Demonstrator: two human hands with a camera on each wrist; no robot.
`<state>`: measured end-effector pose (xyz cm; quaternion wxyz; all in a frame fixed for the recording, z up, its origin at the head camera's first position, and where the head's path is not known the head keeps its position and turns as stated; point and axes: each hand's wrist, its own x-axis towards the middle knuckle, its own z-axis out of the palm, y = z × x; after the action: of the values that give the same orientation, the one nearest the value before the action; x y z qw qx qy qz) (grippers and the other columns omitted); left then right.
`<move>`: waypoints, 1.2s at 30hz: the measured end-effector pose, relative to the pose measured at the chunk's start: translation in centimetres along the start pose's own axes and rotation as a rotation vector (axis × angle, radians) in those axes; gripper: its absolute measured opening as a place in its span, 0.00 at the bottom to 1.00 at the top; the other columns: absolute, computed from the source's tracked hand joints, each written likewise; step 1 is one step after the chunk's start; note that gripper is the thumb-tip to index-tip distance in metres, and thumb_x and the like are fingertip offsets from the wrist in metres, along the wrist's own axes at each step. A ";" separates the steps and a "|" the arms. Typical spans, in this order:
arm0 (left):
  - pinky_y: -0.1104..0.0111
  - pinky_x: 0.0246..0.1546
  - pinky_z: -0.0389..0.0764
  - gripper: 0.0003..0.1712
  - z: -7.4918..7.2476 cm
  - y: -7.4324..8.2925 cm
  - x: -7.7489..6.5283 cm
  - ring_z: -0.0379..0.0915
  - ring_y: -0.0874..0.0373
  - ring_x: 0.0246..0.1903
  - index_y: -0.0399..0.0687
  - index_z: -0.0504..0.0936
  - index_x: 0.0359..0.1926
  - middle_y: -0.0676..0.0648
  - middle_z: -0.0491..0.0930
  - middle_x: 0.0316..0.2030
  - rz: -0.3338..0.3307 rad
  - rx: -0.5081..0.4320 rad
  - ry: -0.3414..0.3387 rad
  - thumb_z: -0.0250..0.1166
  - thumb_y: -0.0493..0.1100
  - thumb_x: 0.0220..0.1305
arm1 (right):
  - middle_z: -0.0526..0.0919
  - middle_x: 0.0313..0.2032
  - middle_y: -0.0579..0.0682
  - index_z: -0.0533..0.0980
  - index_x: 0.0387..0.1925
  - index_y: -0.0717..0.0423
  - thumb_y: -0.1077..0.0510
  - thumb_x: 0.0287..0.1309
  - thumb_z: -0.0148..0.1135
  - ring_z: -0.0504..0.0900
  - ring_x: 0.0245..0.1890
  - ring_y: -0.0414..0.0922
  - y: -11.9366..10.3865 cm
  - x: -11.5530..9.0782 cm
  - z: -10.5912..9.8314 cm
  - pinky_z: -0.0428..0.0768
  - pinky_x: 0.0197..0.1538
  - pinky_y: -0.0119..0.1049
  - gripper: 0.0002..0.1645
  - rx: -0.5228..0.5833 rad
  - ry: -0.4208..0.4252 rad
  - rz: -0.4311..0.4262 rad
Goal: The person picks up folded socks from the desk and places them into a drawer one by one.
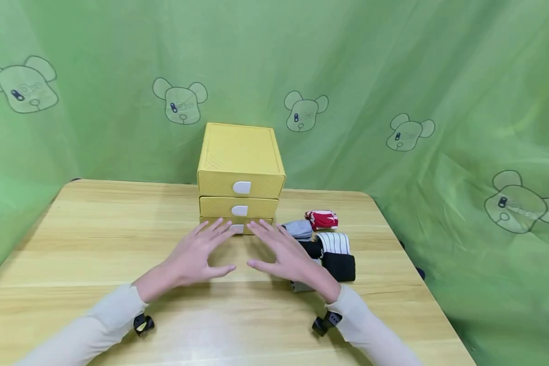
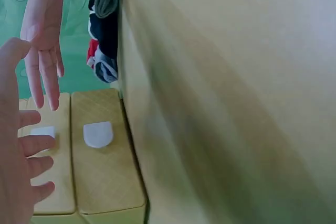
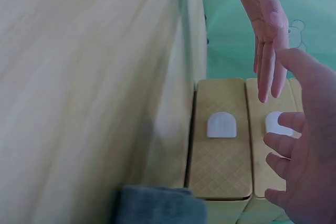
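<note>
Both hands hover over the table before a yellow three-drawer box (image 1: pixel 240 152), with white tabs on its drawer fronts. My left hand (image 1: pixel 195 255) has its fingers spread and holds nothing. Likewise my right hand (image 1: pixel 289 254) is empty, fingers extended, near a group of rolled cloth items. These rolls include a red and white one (image 1: pixel 322 219), a light grey-blue one (image 1: pixel 298 230), a white striped one (image 1: pixel 334 243) and a black one (image 1: pixel 339 267). A grey roll (image 1: pixel 300 286) and another black roll (image 1: pixel 311 248) are partly hidden by the right hand and forearm.
The wooden table (image 1: pixel 238 325) reaches under both forearms. Behind it hangs a green curtain (image 1: pixel 357 66) printed with bear faces, close to the back of the box. Small black cameras sit at both wrists.
</note>
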<state>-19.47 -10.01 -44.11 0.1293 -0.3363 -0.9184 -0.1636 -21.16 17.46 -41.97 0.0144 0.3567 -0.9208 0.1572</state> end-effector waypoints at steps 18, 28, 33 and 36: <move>0.52 0.54 0.86 0.24 -9.6 -1.2 4.5 0.86 0.46 0.47 0.41 0.86 0.52 0.43 0.89 0.48 0.176 -0.087 0.531 0.73 0.50 0.57 | 0.83 0.60 0.61 0.74 0.66 0.62 0.49 0.76 0.56 0.82 0.61 0.55 -1.5 2.8 -5.4 0.80 0.66 0.55 0.27 0.791 0.170 0.189; 0.47 0.66 0.76 0.28 -13.5 -2.3 7.5 0.75 0.46 0.63 0.46 0.81 0.62 0.44 0.82 0.61 -0.258 -0.309 0.380 0.67 0.55 0.66 | 0.86 0.54 0.62 0.77 0.61 0.64 0.47 0.75 0.54 0.86 0.56 0.54 -2.0 4.8 -8.2 0.82 0.64 0.57 0.27 1.008 0.140 0.428; 0.45 0.68 0.73 0.30 -14.0 -3.7 9.1 0.71 0.42 0.66 0.45 0.78 0.65 0.41 0.76 0.66 -0.390 -0.422 0.315 0.66 0.54 0.68 | 0.87 0.53 0.60 0.79 0.58 0.64 0.43 0.73 0.56 0.88 0.52 0.52 -1.5 6.2 -9.0 0.85 0.61 0.52 0.30 1.046 0.090 0.540; 0.45 0.69 0.72 0.32 -14.2 -4.7 10.0 0.69 0.41 0.68 0.45 0.75 0.68 0.41 0.74 0.69 -0.464 -0.487 0.261 0.66 0.54 0.69 | 0.86 0.55 0.61 0.79 0.58 0.64 0.41 0.72 0.56 0.88 0.53 0.52 -1.1 6.9 -9.2 0.85 0.61 0.50 0.32 1.115 0.030 0.586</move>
<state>-28.22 -13.16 -28.66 0.1207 -0.1160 -0.8801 -0.4442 -26.38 14.91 -32.01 -0.2045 0.0413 -0.7598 0.6158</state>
